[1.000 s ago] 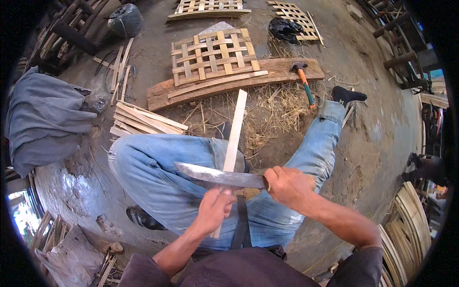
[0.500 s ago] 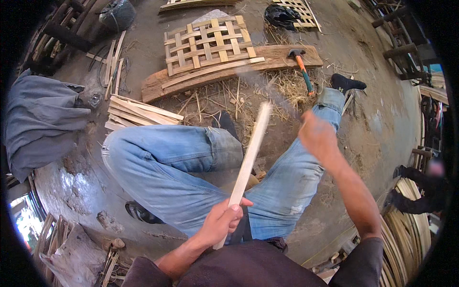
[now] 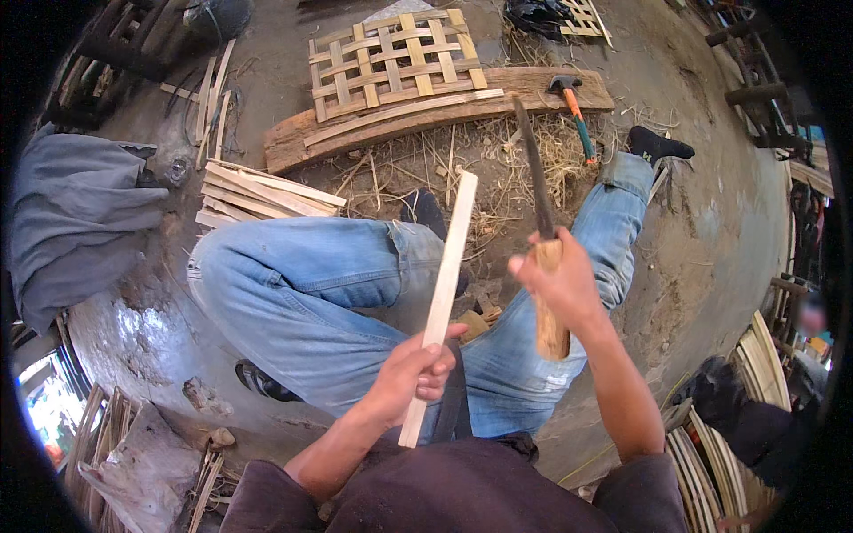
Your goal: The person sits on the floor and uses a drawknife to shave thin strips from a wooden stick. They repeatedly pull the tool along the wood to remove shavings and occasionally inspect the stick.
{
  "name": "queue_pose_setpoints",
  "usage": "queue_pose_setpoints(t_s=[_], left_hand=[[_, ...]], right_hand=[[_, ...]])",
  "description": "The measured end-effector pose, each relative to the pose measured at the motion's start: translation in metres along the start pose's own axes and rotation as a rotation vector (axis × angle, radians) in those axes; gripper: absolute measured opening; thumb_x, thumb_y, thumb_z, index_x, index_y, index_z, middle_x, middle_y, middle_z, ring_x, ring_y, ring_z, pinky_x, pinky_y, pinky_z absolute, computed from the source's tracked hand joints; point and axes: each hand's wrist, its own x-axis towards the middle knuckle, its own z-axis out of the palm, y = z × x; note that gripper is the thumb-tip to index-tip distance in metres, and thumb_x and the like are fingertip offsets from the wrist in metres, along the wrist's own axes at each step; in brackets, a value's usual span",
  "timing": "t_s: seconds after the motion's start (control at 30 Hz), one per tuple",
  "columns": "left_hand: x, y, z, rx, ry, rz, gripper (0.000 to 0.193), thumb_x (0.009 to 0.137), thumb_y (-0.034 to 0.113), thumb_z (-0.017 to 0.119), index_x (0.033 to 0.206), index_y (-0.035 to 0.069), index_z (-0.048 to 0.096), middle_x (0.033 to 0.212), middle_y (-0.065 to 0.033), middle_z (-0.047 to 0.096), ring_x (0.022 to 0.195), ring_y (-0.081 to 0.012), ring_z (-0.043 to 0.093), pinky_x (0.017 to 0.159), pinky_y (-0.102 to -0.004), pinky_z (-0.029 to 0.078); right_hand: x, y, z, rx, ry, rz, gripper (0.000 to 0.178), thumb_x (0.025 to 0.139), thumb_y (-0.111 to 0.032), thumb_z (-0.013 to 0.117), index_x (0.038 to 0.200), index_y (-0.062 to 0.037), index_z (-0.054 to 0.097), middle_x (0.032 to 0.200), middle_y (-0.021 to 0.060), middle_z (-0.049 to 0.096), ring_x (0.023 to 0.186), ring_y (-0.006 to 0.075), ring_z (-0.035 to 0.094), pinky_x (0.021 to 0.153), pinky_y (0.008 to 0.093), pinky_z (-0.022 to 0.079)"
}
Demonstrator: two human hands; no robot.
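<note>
A pale, flat bamboo strip (image 3: 451, 240) slants upward between my legs, its lower end near my lap. My left hand (image 3: 416, 377) is closed round the strip's lower part. To the right of the strip, my right hand (image 3: 569, 280) grips the thick wooden handle (image 3: 551, 333) of a long, dark-bladed knife (image 3: 536, 173). The blade points away from me and stands apart from the strip. Beyond it lies a thick wooden plank (image 3: 284, 147), with a woven lattice panel (image 3: 395, 58) of flat strips resting on it.
A hammer (image 3: 573, 115) with an orange and green handle leans on the plank's right end. Cut strips (image 3: 258, 191) are piled left of my knee. Shavings (image 3: 555, 164) litter the ground before the plank. Grey cloth (image 3: 80, 213) hangs at far left; a person (image 3: 737, 409) is at lower right.
My right hand has come down and left, bringing the knife closer to the strip; its blade is now sharp instead of blurred. The person at right has moved nearer. My left hand keeps its hold.
</note>
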Motion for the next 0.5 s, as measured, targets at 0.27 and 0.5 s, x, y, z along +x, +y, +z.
queue_pose_setpoints(t_s=[0.27, 0.5], left_hand=[[-0.002, -0.012, 0.004, 0.299, 0.098, -0.016, 0.022, 0.101, 0.021, 0.043, 0.103, 0.001, 0.051, 0.077, 0.0037, 0.041, 0.060, -0.0038, 0.035, 0.050, -0.0197, 0.032], [0.004, 0.005, 0.016, 0.461, 0.089, 0.073, 0.024, 0.103, 0.026, 0.041, 0.098, 0.004, 0.050, 0.073, 0.0058, 0.032, 0.061, -0.0048, 0.027, 0.051, -0.0217, 0.026]], right_hand=[[-0.065, 0.017, 0.003, -1.001, -0.267, -0.773, 0.017, 0.074, -0.017, 0.061, 0.087, -0.0085, 0.053, 0.070, 0.0042, 0.054, 0.065, 0.0207, 0.063, 0.056, 0.0356, 0.050], [-0.035, 0.016, -0.007, -1.029, -0.120, -0.880, 0.013, 0.068, -0.015, 0.061, 0.078, -0.0105, 0.054, 0.067, 0.0023, 0.052, 0.061, 0.0189, 0.058, 0.054, 0.0327, 0.046]])
